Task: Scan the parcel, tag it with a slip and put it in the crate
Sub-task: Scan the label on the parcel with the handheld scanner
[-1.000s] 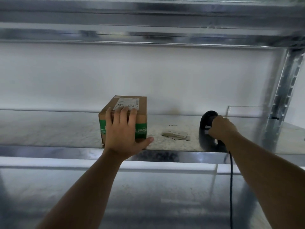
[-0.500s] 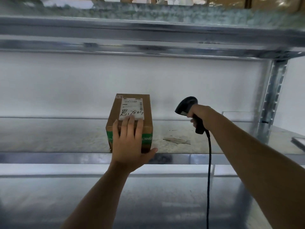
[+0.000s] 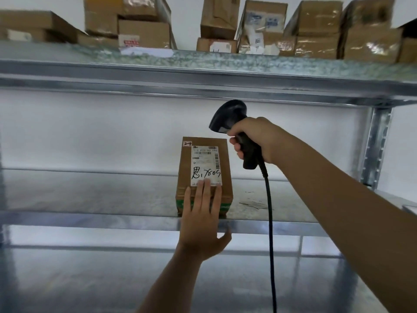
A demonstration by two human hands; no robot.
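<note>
Left hand [image 3: 204,219] nearest: flat, fingers together, pressed on front end of brown cardboard parcel [image 3: 204,175], thumb splayed below shelf edge. Parcel sits at front of galvanised metal shelf [image 3: 90,195], white shipping label [image 3: 205,166] facing up, handwritten "17809". Right hand [image 3: 255,137] wrapped round grip of black handheld barcode scanner [image 3: 234,125], raised above parcel's right side, black cable [image 3: 269,222] hanging down. Paper slips [image 3: 253,203] lie on shelf right of parcel. Farther: stacked cardboard boxes [image 3: 316,30] on upper shelf.

Matt cardboard parcel [image 3: 204,177] on mottled galvanised-metal shelf [image 3: 90,195].
</note>
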